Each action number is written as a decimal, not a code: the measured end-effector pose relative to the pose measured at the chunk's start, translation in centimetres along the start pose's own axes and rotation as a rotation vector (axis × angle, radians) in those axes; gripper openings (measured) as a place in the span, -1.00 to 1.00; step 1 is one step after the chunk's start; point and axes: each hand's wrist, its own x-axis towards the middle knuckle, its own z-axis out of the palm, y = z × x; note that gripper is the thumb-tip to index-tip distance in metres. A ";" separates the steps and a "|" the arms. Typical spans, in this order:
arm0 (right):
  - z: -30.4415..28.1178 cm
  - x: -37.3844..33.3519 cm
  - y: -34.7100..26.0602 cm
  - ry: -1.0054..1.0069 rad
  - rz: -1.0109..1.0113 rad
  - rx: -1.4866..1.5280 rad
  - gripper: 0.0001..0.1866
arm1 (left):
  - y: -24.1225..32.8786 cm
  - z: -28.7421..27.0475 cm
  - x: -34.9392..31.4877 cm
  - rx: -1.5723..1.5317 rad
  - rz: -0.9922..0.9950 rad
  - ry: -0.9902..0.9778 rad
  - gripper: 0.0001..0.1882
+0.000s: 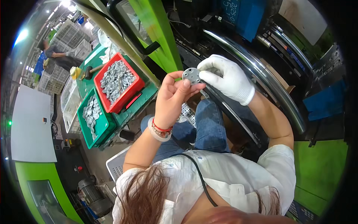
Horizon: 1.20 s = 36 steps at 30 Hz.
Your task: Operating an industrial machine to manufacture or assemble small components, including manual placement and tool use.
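A round grey disc with several holes [191, 75] is held up in front of me, over my lap. My bare left hand [172, 93] grips it from the left, with the thumb on its face. My right hand [225, 78], in a white glove, pinches its right edge between thumb and fingers. Part of the disc is hidden by the fingertips. To my left, a red bin [141, 84] is heaped with small grey round parts [116, 81]. Beside it, a green bin [108, 128] holds more grey parts [91, 112].
Both bins stand on a green table [151, 90], with a hammer [89, 71] behind them. A green machine door [158, 33] rises ahead. Thick chrome bars [257, 69] run through the machine at right. A person [56, 54] is farther off at upper left.
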 end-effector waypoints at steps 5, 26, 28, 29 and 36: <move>1.2 0.2 0.2 0.023 -0.114 0.253 -0.69 | 0.5 -0.6 0.3 -0.144 -0.036 0.078 -0.73; -6.5 0.1 1.0 0.305 -0.195 0.273 -0.60 | 1.3 -1.5 3.7 0.660 0.606 0.305 -0.73; -11.3 1.5 3.3 0.633 -0.038 0.218 -0.52 | 3.7 -3.6 6.1 0.802 1.027 0.419 -0.66; -13.7 1.4 4.8 0.743 -0.021 0.068 -0.47 | 4.6 -4.4 6.8 0.966 1.074 0.588 -0.59; -27.4 2.9 19.1 0.967 0.075 0.227 -0.43 | 8.0 -6.8 14.4 0.867 0.950 0.751 -0.75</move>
